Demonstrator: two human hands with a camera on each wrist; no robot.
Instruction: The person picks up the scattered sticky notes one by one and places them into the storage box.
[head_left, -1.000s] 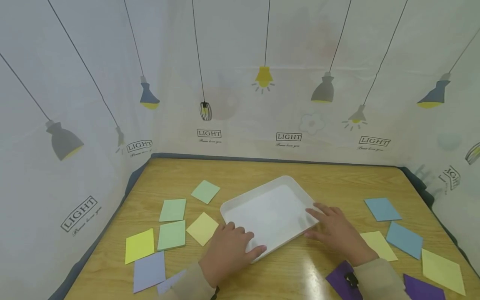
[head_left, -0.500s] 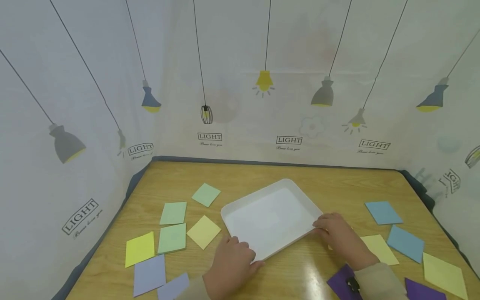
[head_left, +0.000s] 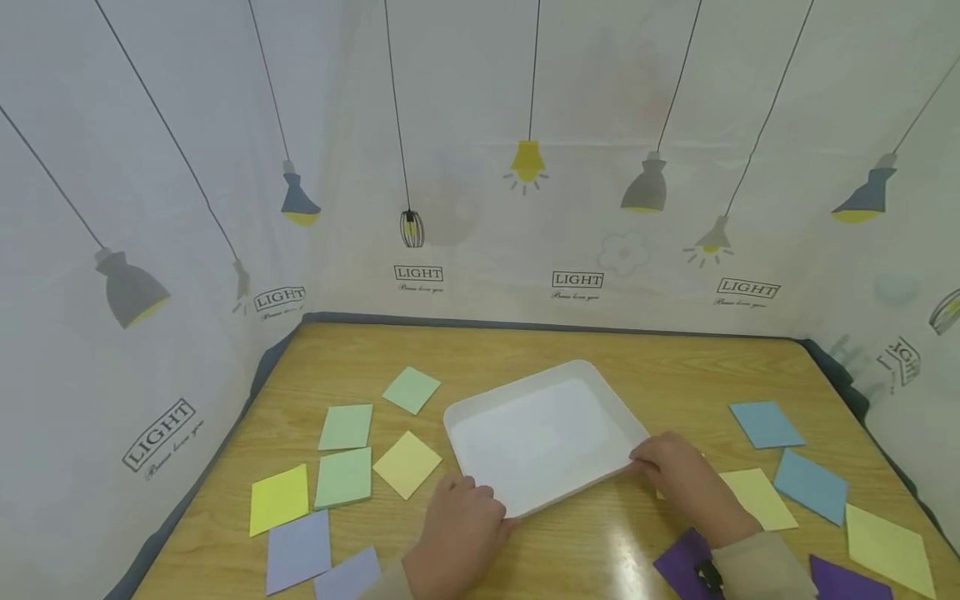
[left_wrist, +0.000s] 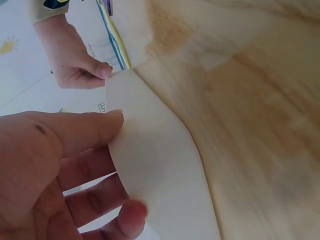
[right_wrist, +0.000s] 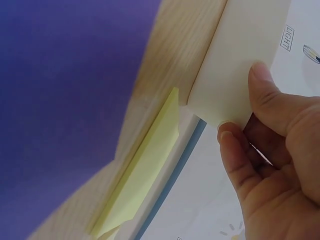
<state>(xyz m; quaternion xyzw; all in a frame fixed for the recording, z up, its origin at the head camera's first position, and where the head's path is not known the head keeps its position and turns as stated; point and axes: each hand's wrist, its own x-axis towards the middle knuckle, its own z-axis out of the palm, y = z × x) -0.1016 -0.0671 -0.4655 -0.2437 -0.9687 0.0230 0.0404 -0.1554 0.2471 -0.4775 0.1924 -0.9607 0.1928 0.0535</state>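
Note:
A shallow white rectangular tray [head_left: 547,433] with rounded corners lies at an angle in the middle of the wooden table, with nothing in it. My left hand [head_left: 463,521] grips its near left corner; in the left wrist view the thumb presses the outer wall [left_wrist: 160,165] and the fingers curl over the rim. At the right corner, my right hand [head_left: 678,471] pinches the tray's edge. The right wrist view shows that thumb on the wall [right_wrist: 235,65], with fingertips around the corner.
Left of the tray lie green sticky notes [head_left: 343,477], a pale yellow one [head_left: 407,464], a bright yellow one [head_left: 279,498] and lilac ones [head_left: 298,550]. Blue [head_left: 810,486], pale yellow [head_left: 888,546] and purple notes [head_left: 847,579] lie to the right. A printed curtain [head_left: 487,167] surrounds the table.
Both hands have gone from spread fingers over the tray to gripping its corners. The tray has shifted slightly to the right. The sticky notes stay where they were.

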